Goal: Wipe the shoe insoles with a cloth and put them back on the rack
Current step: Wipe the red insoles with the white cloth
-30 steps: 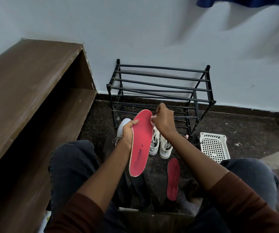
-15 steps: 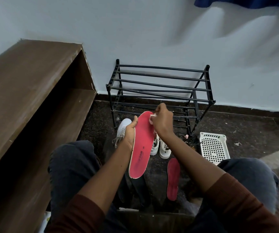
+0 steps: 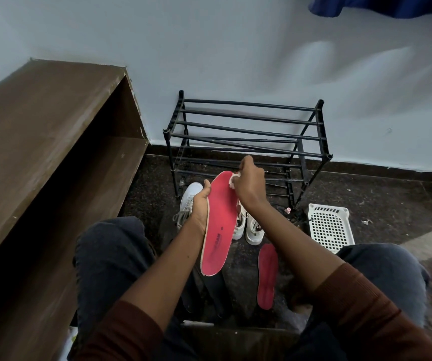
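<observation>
The person sits facing the pale wall with both knees spread. The left hand holds a long red foam insole by its left edge, fingers curled behind it and the thumb on the front, so the insole stands nearly upright between the knees with its toe end up. The right hand is clenched round a small white cloth, only a scrap of it showing, and presses it against the insole's upper right edge near the toe.

A second red insole lies flat on the dark speckled floor, near the right knee. Farther off, a black metal-bar shoe rack stands against the wall, its top rails bare. In front of the rack sit one white lace-up sneaker on the left, partly behind the left hand, and a pair of white sneakers to the right of the held insole. A white perforated plastic basket rests on the floor right of the rack. A brown wooden shelf unit fills the left side.
</observation>
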A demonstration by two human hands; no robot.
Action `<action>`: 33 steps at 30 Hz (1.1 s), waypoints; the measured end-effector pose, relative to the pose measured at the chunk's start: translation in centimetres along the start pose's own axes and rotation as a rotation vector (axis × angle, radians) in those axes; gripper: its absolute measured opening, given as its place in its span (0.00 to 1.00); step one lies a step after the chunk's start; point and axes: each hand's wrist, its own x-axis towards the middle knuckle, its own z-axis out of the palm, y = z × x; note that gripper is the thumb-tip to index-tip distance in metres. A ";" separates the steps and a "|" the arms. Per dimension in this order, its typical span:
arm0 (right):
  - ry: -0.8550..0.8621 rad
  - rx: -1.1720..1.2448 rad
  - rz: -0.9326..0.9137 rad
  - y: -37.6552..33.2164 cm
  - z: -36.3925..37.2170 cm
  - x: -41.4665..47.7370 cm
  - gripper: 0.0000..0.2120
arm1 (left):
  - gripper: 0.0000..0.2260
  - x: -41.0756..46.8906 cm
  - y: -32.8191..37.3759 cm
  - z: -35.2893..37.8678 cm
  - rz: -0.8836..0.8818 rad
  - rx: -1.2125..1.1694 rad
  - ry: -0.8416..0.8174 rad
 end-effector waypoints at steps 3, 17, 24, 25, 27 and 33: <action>0.032 -0.072 -0.005 0.0 -0.3 -0.2 0.05 | 0.35 0.1 -0.1 0.0 0.007 0.045 0.013; -0.062 -0.244 -0.122 -0.7 -0.3 -1.5 0.07 | 0.30 1.1 0.0 -0.1 0.000 0.022 0.059; -0.111 -0.215 -0.122 -1.4 -0.3 -1.6 0.08 | 0.29 1.1 -0.4 0.3 -0.025 0.028 -0.010; -0.166 -0.148 -0.120 -1.6 -0.2 -1.7 0.09 | 0.28 1.1 -0.2 0.2 -0.015 0.012 -0.011; -0.259 -0.026 -0.117 -1.9 -0.1 -1.9 0.11 | 0.26 1.3 0.1 -0.1 0.018 -0.027 -0.008; -0.298 -0.002 -0.076 -1.9 -0.3 -2.1 0.11 | 0.26 1.9 0.5 -0.9 0.041 -0.011 -0.021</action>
